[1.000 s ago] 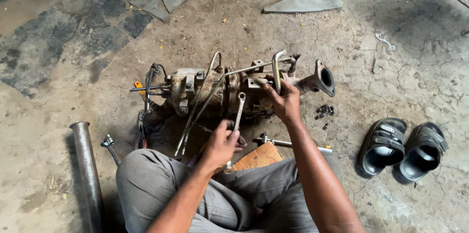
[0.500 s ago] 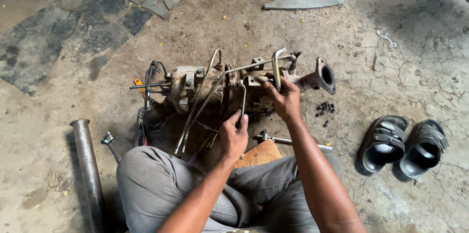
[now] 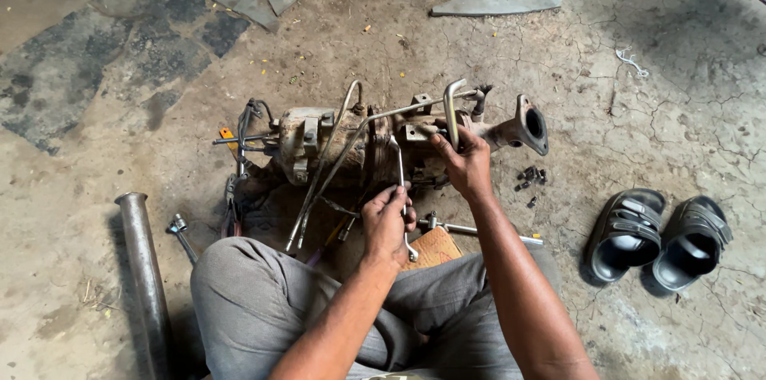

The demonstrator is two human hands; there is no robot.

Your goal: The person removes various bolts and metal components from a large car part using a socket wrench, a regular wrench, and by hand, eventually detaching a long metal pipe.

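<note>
Your left hand (image 3: 388, 220) is clenched round a slim steel wrench (image 3: 401, 196), its upper end set against the rusty, grimy metal engine assembly (image 3: 375, 149) lying on the cracked concrete floor (image 3: 654, 109) just ahead of your knees. Your right hand (image 3: 467, 163) grasps a bent metal pipe (image 3: 452, 113) on that assembly. The thin curved tubes are still attached, so stripping looks only partway; small dark bolts (image 3: 529, 179) lie loose nearby. No container is in view
</note>
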